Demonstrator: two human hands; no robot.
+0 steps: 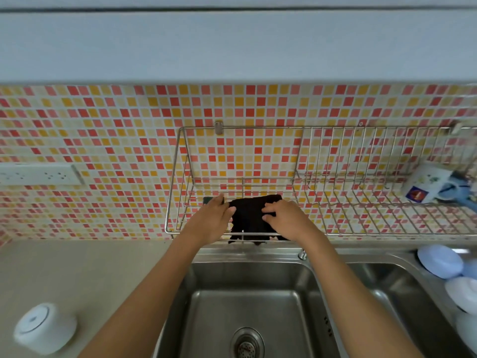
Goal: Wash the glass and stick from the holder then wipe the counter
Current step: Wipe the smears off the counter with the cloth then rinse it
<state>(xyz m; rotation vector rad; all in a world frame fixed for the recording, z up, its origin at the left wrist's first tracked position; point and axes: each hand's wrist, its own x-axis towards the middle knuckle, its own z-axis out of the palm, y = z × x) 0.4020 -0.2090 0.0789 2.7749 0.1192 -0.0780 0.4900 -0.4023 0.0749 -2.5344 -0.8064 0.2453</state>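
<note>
Cloth (251, 215): dark, lying on the wire rack (335, 202) on the tiled wall, its lower edge hanging through the front wires above the sink (247, 293). You are working it with both hands. Your left hand (214, 218) is resting at its left edge, thumb touching the fabric, other fingers loosely spread; whether it is gripping, I cannot tell. Your right hand (281, 215) is lying on the cloth's right half, fingers curled and pressing into it.

Judgement: you are either taking the cloth for wiping the table (77, 267) or hanging it. Gather the drooping edge first, as it could be snagging on the wires. Lift with both hands together, straight toward you.

No glass or stick is showing here. A mug (426, 182) is lying on its side at the rack's right end, well apart from both hands.
</note>
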